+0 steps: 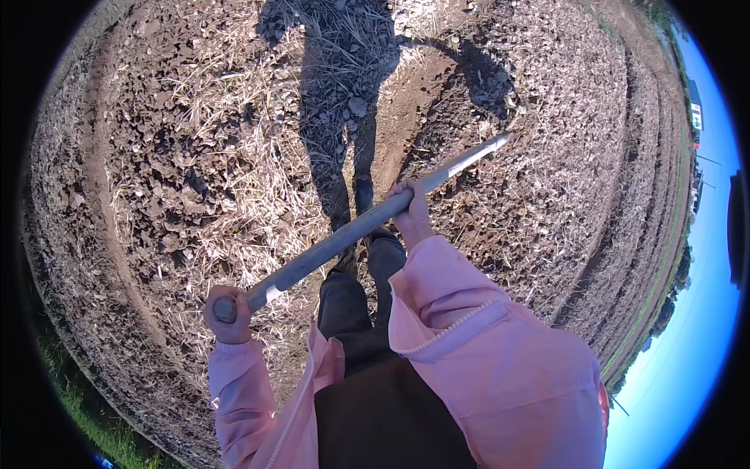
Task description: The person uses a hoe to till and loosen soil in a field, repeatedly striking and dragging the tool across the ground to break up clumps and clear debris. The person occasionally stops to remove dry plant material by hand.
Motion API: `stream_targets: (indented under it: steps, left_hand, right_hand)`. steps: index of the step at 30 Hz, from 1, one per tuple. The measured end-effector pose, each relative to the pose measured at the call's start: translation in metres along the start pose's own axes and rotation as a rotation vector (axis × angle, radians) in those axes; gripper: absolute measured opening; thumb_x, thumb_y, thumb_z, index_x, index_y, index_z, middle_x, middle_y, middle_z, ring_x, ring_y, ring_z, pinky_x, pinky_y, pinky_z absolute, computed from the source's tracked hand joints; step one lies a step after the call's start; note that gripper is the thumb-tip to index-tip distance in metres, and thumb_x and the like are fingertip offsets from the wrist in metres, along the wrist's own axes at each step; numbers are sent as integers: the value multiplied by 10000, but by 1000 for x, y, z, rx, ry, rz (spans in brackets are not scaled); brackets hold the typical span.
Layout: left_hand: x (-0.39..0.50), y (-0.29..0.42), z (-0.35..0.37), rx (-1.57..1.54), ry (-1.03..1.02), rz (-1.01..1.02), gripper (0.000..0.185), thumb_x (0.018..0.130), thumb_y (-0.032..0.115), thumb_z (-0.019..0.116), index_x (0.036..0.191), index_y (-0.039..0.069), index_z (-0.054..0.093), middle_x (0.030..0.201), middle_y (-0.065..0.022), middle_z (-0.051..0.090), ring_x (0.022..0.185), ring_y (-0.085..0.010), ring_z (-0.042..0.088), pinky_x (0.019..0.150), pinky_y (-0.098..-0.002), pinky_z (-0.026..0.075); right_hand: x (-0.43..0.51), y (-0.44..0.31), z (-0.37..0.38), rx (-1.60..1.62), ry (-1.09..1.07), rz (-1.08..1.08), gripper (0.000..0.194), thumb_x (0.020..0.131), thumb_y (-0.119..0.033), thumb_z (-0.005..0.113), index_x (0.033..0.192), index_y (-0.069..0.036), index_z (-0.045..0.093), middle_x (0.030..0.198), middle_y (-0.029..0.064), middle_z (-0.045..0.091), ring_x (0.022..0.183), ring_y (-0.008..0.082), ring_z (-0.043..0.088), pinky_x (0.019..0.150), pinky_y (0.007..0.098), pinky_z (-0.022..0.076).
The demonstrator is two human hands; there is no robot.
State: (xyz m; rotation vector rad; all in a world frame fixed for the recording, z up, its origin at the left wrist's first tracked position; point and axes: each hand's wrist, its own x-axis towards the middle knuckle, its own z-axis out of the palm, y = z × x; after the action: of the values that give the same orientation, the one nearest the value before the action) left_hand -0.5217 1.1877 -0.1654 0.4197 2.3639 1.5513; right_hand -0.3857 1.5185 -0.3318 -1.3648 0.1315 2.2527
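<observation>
A long, greyish wooden tool handle [337,237] slants across in front of my legs, from lower left to upper right. My left hand [225,328] is wrapped around it close to its rounded butt end. Farther up the shaft, my right hand [413,214] grips it from the right side. The far end of the handle runs down to the soil near a patch of dark clods [469,117]. What head the tool carries there I cannot make out. Both arms are in pink sleeves [457,299].
Dry straw [258,199] and broken, clumpy soil [170,176] cover the ground. My shod feet stand below dark trousers [345,296], with my shadow [345,76] stretching ahead. Furrowed rows [638,223] run along the right; green grass [88,404] borders the lower left.
</observation>
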Motion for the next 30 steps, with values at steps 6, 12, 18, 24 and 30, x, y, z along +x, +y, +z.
stream_targets:
  steps: [6,12,18,24,30]
  left_hand:
    - [14,46,1,251,-315,609,185,639,55,597,725,53,434,705,-111,541,562,-218,539,489,-287,442]
    - [-70,-7,-88,302,74,-59,103,703,56,558,728,69,459,645,-61,499,518,-150,474,468,-286,403]
    - [-190,1,-97,-130,501,-855,201,712,127,581,835,95,425,657,-47,469,388,-119,403,307,-240,358]
    - [-215,21,-67,50,844,-990,228,701,184,564,843,102,407,688,-33,412,483,-123,388,389,-262,361]
    - [-253,-51,-58,74,703,-1068,142,689,138,523,762,124,401,664,7,373,533,-103,383,399,-246,339]
  right_hand:
    - [-39,-3,-51,147,100,-16,192,750,-120,546,635,-91,395,593,25,427,549,131,446,560,286,444]
    - [-67,79,-44,-91,172,234,141,765,-126,567,730,-40,461,656,79,486,626,213,502,654,379,471]
    - [-38,126,-59,-324,132,300,116,766,-97,554,759,-8,479,672,106,504,629,232,529,603,378,478]
    - [-38,176,-85,-606,126,402,105,747,-78,565,742,3,499,633,115,527,539,227,532,501,361,466]
    - [27,161,-106,-717,293,458,140,695,-76,585,714,25,489,610,125,539,507,230,547,461,339,462]
